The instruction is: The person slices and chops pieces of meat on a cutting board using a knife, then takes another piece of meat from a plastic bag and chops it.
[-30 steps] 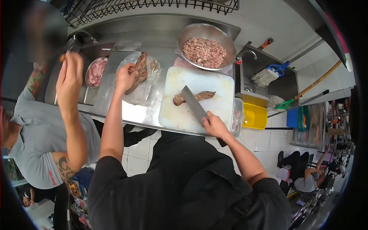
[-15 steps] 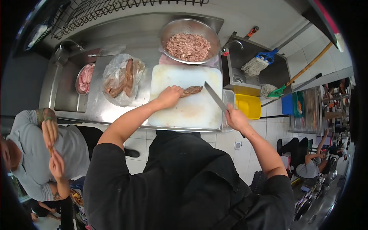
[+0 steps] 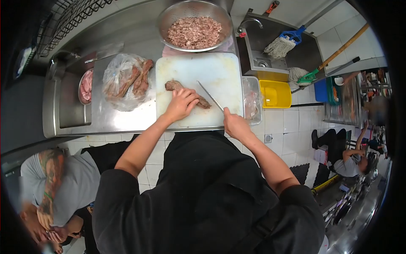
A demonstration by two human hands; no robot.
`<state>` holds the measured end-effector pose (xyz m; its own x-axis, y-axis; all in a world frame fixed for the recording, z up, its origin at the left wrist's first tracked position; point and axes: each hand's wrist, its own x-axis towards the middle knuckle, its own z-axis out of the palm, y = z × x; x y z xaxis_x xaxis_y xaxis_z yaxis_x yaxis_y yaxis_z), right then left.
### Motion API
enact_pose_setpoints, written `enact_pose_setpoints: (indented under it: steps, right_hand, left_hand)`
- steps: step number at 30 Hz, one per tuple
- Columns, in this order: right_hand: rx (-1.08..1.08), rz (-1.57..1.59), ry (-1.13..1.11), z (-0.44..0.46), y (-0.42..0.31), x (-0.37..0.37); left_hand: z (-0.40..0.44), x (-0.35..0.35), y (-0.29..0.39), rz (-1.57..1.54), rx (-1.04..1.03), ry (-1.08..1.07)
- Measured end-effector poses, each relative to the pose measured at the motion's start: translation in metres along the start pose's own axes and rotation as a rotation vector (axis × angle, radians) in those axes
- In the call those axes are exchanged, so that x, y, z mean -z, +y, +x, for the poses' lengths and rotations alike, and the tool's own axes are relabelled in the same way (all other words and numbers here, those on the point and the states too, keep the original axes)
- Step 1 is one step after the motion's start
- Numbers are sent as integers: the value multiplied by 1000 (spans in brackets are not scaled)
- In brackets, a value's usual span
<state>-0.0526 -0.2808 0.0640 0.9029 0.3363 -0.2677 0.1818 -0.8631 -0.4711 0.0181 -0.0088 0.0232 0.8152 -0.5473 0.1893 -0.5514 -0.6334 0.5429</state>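
A long brown strip of meat [image 3: 173, 86] lies slantwise on the white cutting board [image 3: 220, 67]. My left hand [image 3: 182, 103] lies over its middle with fingers curled down on it, and both ends of the strip stick out. My right hand [image 3: 237, 125] grips a knife [image 3: 210, 96] by its handle. The blade points up and left, just right of the meat's lower end and apart from it. Left of the board, a clear plastic bag [image 3: 112, 74] holds more brown meat pieces [image 3: 142, 80].
Beyond the board stands a metal colander [image 3: 165, 31] of chopped meat. A clear plastic container [image 3: 252, 99] sits against the board's right side, near a yellow bucket [image 3: 275, 94]. Sinks flank the counter; the left one has a bowl of pink meat [image 3: 86, 86]. Another person [image 3: 67, 186] is at lower left.
My left hand has shifted from the strip's left end to its middle, and the strip now slants differently. My right hand has brought the knife left and lower. The whole view has shifted somewhat.
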Motion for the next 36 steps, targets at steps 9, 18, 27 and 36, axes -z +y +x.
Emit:
enact_pose_setpoints:
  steps: [9, 18, 27, 36]
  right_hand:
    - [14, -142, -147, -8, -48, 47]
    - [16, -69, -162, 38, -37, 11]
    - [-15, -39, -331, -2, -44, 76]
    - [20, -22, -128, 46, -37, 5]
  left_hand:
    - [-15, -43, 2, 179, 40, 227]
    - [-15, -40, 3, 202, 2, 201]
    - [-20, -46, 0, 179, 38, 213]
    - [-16, -39, 4, 165, 11, 214]
